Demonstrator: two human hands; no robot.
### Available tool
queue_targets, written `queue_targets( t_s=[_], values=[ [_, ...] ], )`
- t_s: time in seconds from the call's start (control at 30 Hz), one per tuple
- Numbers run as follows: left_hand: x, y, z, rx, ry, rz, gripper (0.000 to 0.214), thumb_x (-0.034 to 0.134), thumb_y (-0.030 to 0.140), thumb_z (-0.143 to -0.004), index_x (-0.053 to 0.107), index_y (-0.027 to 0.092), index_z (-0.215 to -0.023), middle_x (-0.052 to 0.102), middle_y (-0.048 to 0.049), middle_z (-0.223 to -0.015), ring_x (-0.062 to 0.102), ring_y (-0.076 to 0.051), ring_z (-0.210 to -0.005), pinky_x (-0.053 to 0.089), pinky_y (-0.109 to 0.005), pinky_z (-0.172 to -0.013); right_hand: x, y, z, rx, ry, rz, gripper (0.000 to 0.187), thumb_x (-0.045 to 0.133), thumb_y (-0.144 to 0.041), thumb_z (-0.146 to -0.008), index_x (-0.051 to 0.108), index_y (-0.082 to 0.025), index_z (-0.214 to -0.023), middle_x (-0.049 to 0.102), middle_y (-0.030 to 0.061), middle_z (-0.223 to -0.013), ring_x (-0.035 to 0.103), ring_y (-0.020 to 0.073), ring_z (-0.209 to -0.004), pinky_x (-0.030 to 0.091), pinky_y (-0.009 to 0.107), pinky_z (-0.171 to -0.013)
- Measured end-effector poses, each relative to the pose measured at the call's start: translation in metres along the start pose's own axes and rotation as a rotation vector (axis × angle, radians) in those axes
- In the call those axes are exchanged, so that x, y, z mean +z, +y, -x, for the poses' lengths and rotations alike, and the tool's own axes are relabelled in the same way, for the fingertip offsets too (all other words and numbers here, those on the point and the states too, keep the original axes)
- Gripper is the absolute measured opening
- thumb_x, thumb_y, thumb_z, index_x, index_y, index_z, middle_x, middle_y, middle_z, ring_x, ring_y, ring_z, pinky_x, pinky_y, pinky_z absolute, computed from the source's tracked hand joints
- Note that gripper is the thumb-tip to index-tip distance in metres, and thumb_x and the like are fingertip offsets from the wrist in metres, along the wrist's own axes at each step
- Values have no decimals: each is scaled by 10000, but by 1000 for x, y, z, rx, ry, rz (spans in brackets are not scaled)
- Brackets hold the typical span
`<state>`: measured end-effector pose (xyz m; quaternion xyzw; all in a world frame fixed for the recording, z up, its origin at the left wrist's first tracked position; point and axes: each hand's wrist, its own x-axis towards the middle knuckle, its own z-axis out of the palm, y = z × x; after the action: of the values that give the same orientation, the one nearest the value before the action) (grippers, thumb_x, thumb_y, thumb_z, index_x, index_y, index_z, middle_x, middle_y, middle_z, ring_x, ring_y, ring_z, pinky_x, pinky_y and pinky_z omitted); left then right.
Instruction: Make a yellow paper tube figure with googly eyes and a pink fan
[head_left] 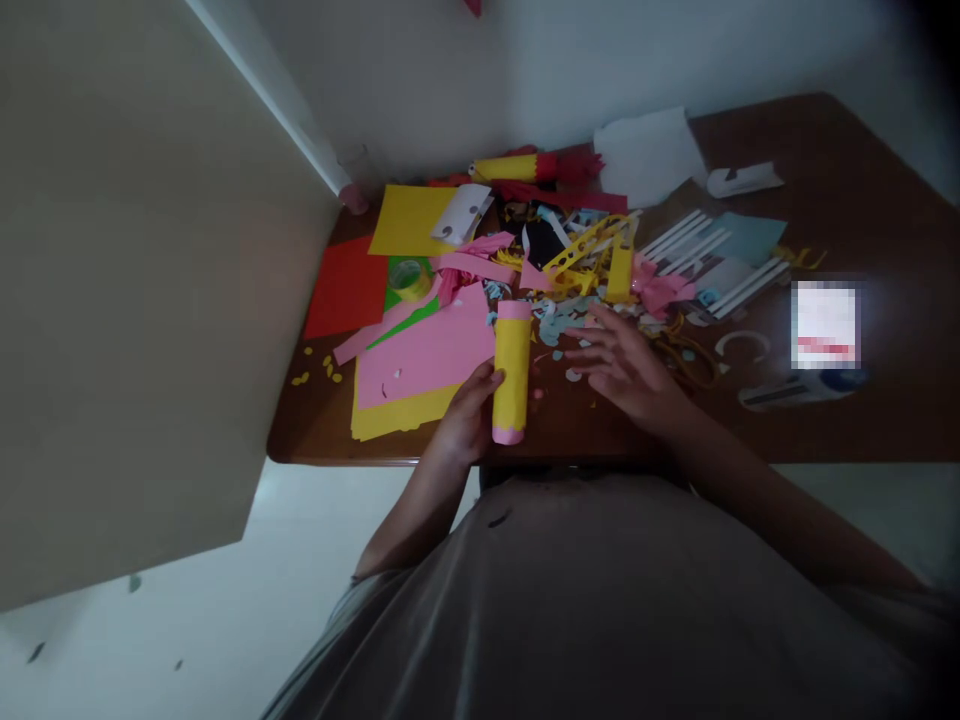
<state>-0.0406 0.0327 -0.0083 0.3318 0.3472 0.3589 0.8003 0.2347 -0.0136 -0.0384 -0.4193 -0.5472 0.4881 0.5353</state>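
A yellow paper tube (pixel 511 375) with pink bands at both ends stands roughly upright in front of me, above the table's near edge. My left hand (pixel 472 410) is closed around its left side, with the thumb across the front. To the right of the tube, my right hand (pixel 626 372) hovers over the table, fingers spread and holding nothing. Paper scraps (pixel 566 320) lie just beyond that hand. Pink paper (pixel 427 350) rests on yellow sheets to the left of the tube.
On the brown table (pixel 892 420) are a red sheet (pixel 346 288), a tape roll (pixel 409 280), white strips (pixel 705 255) and a heap of yellow cuttings (pixel 592 262). Another yellow tube with red ends (pixel 514 168) lies at the back. A wall panel (pixel 150 300) borders the left.
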Motion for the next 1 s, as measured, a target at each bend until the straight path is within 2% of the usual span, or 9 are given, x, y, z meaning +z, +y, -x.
queue_targets(
  t_s=[0.27,0.4,0.5,0.6,0.67,0.83,1.0],
  values=[
    [-7,0,-3,-155,-70,109,664,857,610,-893,748,164,-1372,867,-183,-1263,858,-411,-1150,722,-514,-951,0,1,4,2,2,28,809,820,-587,-1053,438,-519,-1763,612,90,-1734,737,365,-1447,643,677,-1208],
    [-6,-2,-5,-124,-68,61,728,855,643,-875,722,167,-1409,859,-192,-1286,861,-396,-1133,713,-509,-962,0,0,5,11,1,35,792,821,-588,-1052,457,-511,-1752,634,82,-1715,739,351,-1443,647,655,-1206],
    [-9,-5,-6,-19,5,-41,695,885,588,-887,700,201,-1434,849,-162,-1318,854,-364,-1142,697,-482,-975,-2,1,6,14,24,38,759,827,-562,-1055,489,-500,-1731,659,78,-1690,754,340,-1416,659,638,-1190],
    [-18,-6,-6,186,156,-329,625,870,544,-951,680,249,-1469,832,-122,-1333,838,-304,-1124,678,-429,-945,-6,-1,7,25,59,42,699,819,-547,-1065,537,-477,-1700,694,83,-1650,780,326,-1362,667,618,-1180],
    [-26,-4,-5,289,208,-514,603,836,558,-998,672,264,-1498,820,-114,-1329,818,-281,-1125,665,-407,-933,-10,-3,7,30,81,48,669,815,-545,-1069,563,-464,-1684,714,86,-1624,789,322,-1344,660,616,-1188],
    [-38,5,-1,418,210,-767,573,782,553,-1061,679,244,-1533,798,-123,-1359,771,-273,-1208,636,-406,-1007,-15,-4,9,37,127,74,673,810,-584,-1061,580,-438,-1676,735,106,-1604,794,342,-1334,661,634,-1176],
    [-40,12,0,464,222,-862,572,777,526,-1078,676,239,-1562,788,-125,-1393,755,-270,-1213,612,-422,-1052,-17,1,11,29,135,68,660,825,-591,-1047,610,-420,-1647,759,107,-1563,809,333,-1299,660,623,-1173]
  ],
)
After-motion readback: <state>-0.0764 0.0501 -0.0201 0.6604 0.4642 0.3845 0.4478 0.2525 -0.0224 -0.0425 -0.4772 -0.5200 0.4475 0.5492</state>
